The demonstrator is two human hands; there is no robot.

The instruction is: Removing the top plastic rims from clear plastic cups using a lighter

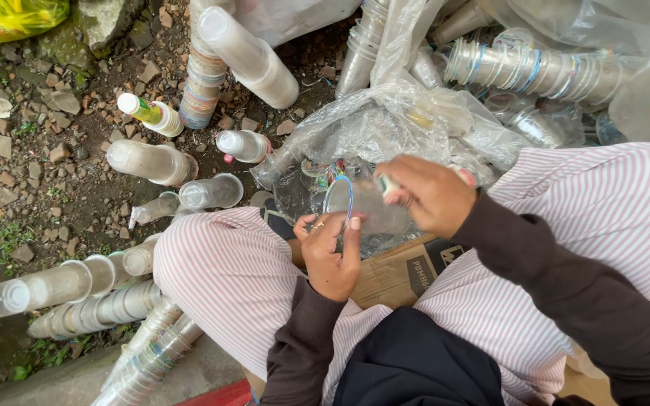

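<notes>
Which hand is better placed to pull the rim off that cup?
Probably the right hand: its fingers already pinch the clear plastic cup at its far end, while the left hand steadies the blue-rimmed mouth.

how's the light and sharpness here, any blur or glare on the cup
Head view: soft, even daylight, no hard shadows. The left hand is sharp; the right hand is slightly motion-blurred. The clear cup shows only faint sheen; the plastic bags give pale glare. Edges bend a little, wide-lens.

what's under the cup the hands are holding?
Under the cup, held by left hand and right hand, lies a clear plastic bag with crumpled plastic; its deeper contents are hidden.
</notes>
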